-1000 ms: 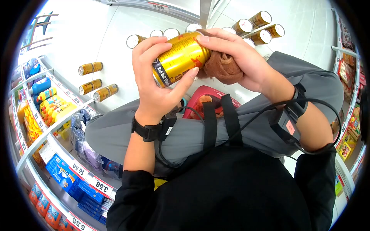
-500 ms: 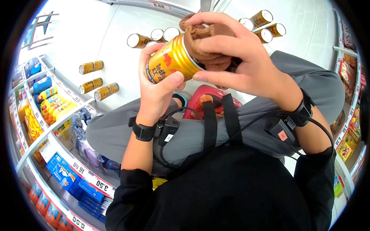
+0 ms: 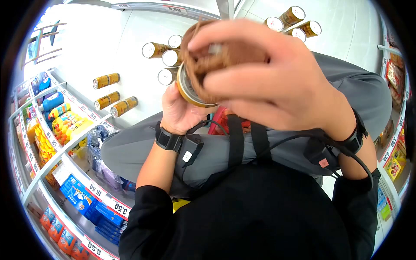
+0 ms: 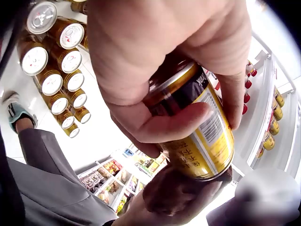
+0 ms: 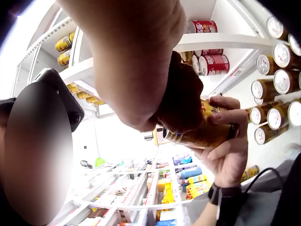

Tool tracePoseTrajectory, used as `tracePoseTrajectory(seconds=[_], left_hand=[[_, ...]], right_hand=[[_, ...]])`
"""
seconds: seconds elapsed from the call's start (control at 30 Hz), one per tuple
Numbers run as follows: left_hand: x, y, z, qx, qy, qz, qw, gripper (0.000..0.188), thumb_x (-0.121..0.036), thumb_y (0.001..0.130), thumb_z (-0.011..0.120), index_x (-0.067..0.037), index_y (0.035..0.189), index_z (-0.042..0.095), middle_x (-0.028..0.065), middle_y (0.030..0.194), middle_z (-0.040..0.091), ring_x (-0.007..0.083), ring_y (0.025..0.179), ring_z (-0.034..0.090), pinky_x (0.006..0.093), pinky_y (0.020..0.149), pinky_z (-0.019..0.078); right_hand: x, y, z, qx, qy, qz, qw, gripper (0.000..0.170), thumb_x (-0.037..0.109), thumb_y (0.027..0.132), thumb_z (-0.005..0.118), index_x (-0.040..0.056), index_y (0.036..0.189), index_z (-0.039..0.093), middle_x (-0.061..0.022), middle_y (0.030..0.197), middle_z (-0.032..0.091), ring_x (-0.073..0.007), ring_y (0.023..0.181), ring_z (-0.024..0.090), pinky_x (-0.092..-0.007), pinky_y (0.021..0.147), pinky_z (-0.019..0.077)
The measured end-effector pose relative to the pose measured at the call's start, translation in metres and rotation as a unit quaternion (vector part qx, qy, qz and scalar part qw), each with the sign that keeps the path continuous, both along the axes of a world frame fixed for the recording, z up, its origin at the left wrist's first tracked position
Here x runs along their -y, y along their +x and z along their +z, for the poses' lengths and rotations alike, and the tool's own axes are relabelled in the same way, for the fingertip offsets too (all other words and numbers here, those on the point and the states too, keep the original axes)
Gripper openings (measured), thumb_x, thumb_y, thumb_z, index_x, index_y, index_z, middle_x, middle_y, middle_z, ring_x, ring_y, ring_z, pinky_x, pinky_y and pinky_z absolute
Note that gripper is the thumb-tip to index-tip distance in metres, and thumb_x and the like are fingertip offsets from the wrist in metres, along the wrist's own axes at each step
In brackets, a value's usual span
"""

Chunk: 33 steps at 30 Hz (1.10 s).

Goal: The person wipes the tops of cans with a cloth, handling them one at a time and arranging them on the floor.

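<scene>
A gold Red Bull can (image 4: 202, 146) is gripped by my left hand (image 3: 178, 113), with the fingers curled round its side. In the head view the can's silver end faces up, and most of its body is hidden behind the other hand. My right hand (image 3: 277, 78), blurred, holds a bunched brown cloth (image 3: 234, 54) over that end. From the right wrist the cloth (image 5: 186, 101) overlaps the near end of the can, while the left fingers wrap its far part.
Several gold cans (image 3: 154, 50) stand on the white floor ahead, more (image 3: 292, 16) at the right. Others (image 3: 124, 106) are at the left. Stocked shelves (image 3: 65, 156) flank both sides. Beyond the lap is a red container (image 3: 221, 119). Cables run from both wrists.
The can has tipped from lying across the view to end-up, its label turning out of sight. The right hand and cloth have moved from the can's side onto its end.
</scene>
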<state>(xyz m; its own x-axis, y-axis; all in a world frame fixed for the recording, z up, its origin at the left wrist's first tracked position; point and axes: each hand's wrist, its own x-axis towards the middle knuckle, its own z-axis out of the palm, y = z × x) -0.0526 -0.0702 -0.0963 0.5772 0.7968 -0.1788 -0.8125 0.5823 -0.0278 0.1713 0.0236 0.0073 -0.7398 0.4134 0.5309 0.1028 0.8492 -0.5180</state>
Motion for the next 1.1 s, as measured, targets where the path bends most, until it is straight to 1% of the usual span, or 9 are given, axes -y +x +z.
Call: tracePoseTrajectory(seconds=[0.1, 0.17, 0.2, 0.33, 0.43, 0.53, 0.87, 1.03, 1.1], left_hand=[[0.003, -0.003, -0.003, 0.019, -0.058, -0.005, 0.998, 0.078, -0.044, 0.083, 0.071, -0.013, 0.145, 0.038, 0.0150, 0.138, 0.050, 0.0214, 0.099, 0.057, 0.0242, 0.058, 0.0460], [0.003, -0.005, -0.009, 0.043, -0.063, -0.001, 0.997, 0.086, -0.046, 0.079, 0.074, -0.013, 0.148, 0.034, 0.0181, 0.141, 0.046, 0.0310, 0.110, 0.058, 0.0282, 0.060, 0.0507], [0.002, -0.004, -0.012, 0.061, -0.047, -0.003, 0.997, 0.086, -0.044, 0.079, 0.075, -0.012, 0.148, 0.034, 0.0184, 0.141, 0.046, 0.0311, 0.110, 0.058, 0.0294, 0.060, 0.0515], [0.002, -0.007, -0.017, 0.086, -0.069, -0.010, 0.994, 0.086, -0.038, 0.077, 0.077, -0.010, 0.147, 0.035, 0.0193, 0.141, 0.047, 0.0335, 0.118, 0.056, 0.0402, 0.072, 0.0582], [0.001, -0.001, -0.008, -0.144, -0.119, 0.030, 0.982, 0.087, -0.034, 0.075, 0.080, -0.011, 0.147, 0.036, 0.0197, 0.141, 0.047, 0.0356, 0.125, 0.053, 0.0494, 0.087, 0.0575], [0.003, -0.003, -0.025, -0.086, -0.020, 0.007, 0.996, 0.092, -0.034, 0.072, 0.081, -0.009, 0.147, 0.035, 0.0202, 0.141, 0.047, 0.0375, 0.129, 0.049, 0.0552, 0.099, 0.0505], [-0.002, 0.006, 0.001, -0.155, -0.050, 0.038, 0.986, 0.104, -0.025, 0.064, 0.084, -0.007, 0.150, 0.027, 0.0198, 0.144, 0.044, 0.0374, 0.132, 0.047, 0.0534, 0.109, 0.0417], [-0.006, 0.002, -0.002, -0.159, 0.046, 0.013, 0.986, 0.106, -0.022, 0.064, 0.084, -0.008, 0.151, 0.025, 0.0198, 0.144, 0.044, 0.0366, 0.132, 0.047, 0.0517, 0.110, 0.0409], [-0.009, 0.001, -0.006, -0.179, 0.114, -0.004, 0.977, 0.106, -0.020, 0.063, 0.083, -0.009, 0.151, 0.024, 0.0197, 0.144, 0.044, 0.0363, 0.132, 0.047, 0.0510, 0.111, 0.0406]], right_hand=[[-0.003, 0.000, 0.000, -0.124, -0.103, -0.017, 0.987, 0.030, 0.008, 0.083, 0.069, 0.0040, 0.113, 0.066, -0.0140, 0.101, 0.070, -0.0197, 0.094, 0.068, -0.0274, 0.079, 0.0537], [0.003, 0.002, 0.001, -0.197, -0.266, -0.047, 0.942, 0.023, 0.020, 0.085, 0.075, 0.0072, 0.105, 0.072, -0.0135, 0.107, 0.070, -0.0329, 0.105, 0.064, -0.0382, 0.082, 0.0534], [0.007, 0.001, 0.003, -0.144, -0.429, -0.110, 0.885, 0.027, 0.010, 0.089, 0.067, -0.0006, 0.114, 0.065, -0.0113, 0.105, 0.070, -0.0142, 0.098, 0.066, -0.0260, 0.084, 0.0522], [0.009, 0.002, 0.004, -0.150, -0.571, -0.079, 0.803, 0.028, 0.013, 0.094, 0.063, -0.0013, 0.118, 0.063, -0.0095, 0.108, 0.069, -0.0130, 0.099, 0.066, -0.0254, 0.086, 0.0529], [0.011, 0.001, 0.001, -0.156, -0.596, -0.072, 0.784, 0.029, 0.013, 0.094, 0.063, -0.0018, 0.118, 0.063, -0.0100, 0.110, 0.069, -0.0131, 0.100, 0.066, -0.0255, 0.087, 0.0531], [0.010, 0.000, 0.000, -0.160, -0.605, -0.047, 0.779, 0.030, 0.013, 0.094, 0.063, -0.0022, 0.120, 0.062, -0.0106, 0.111, 0.068, -0.0137, 0.101, 0.066, -0.0262, 0.087, 0.0533], [0.013, -0.001, -0.003, -0.127, -0.589, -0.037, 0.797, 0.031, 0.012, 0.093, 0.064, -0.0001, 0.121, 0.062, -0.0131, 0.116, 0.066, -0.0167, 0.106, 0.064, -0.0291, 0.092, 0.0520], [0.007, 0.002, -0.006, -0.123, -0.358, 0.071, 0.923, 0.024, 0.013, 0.090, 0.063, 0.0023, 0.110, 0.069, -0.0186, 0.130, 0.054, -0.0235, 0.110, 0.059, -0.0308, 0.091, 0.0491], [0.007, 0.004, -0.003, -0.137, -0.377, 0.066, 0.913, 0.019, 0.013, 0.089, 0.063, -0.0001, 0.100, 0.072, -0.0184, 0.128, 0.053, -0.0227, 0.103, 0.061, -0.0291, 0.087, 0.0489]])
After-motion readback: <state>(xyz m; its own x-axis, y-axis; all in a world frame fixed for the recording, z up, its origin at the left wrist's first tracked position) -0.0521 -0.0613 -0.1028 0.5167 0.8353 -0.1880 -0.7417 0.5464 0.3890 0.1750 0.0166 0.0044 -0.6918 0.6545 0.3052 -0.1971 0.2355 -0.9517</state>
